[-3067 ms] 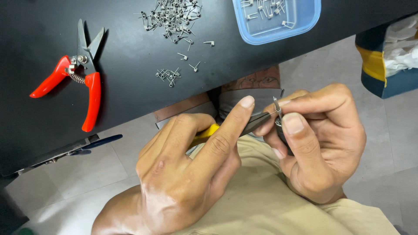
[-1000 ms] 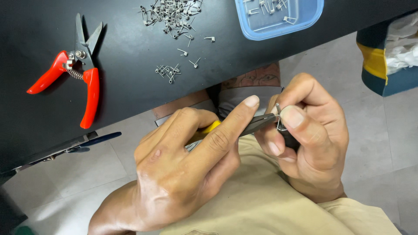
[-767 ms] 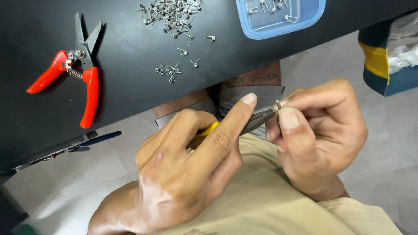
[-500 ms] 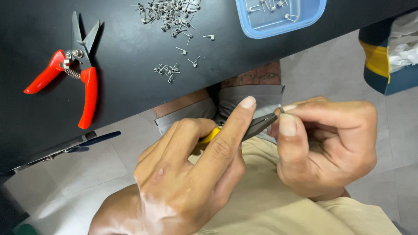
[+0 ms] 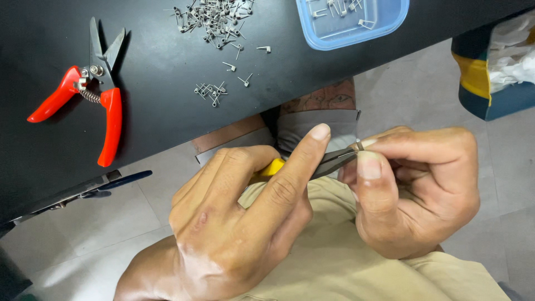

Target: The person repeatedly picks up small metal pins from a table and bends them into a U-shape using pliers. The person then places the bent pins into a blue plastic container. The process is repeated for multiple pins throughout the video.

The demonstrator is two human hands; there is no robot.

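While the left hand grips yellow pliers, forefinger along them | right hand pinches a small coil at the tips, 3 o'clock of the left | best: steady squeeze, coil square | spare coils at 12.

Bare forearms, beige trousers, sleeveless

We read this as a small workshop or assembly bench: black worktable with red-handled cutters, a scatter of tiny metal wire parts, a blue plastic tray of the same parts, another tool at the table edge, grey tiled floor underneath.
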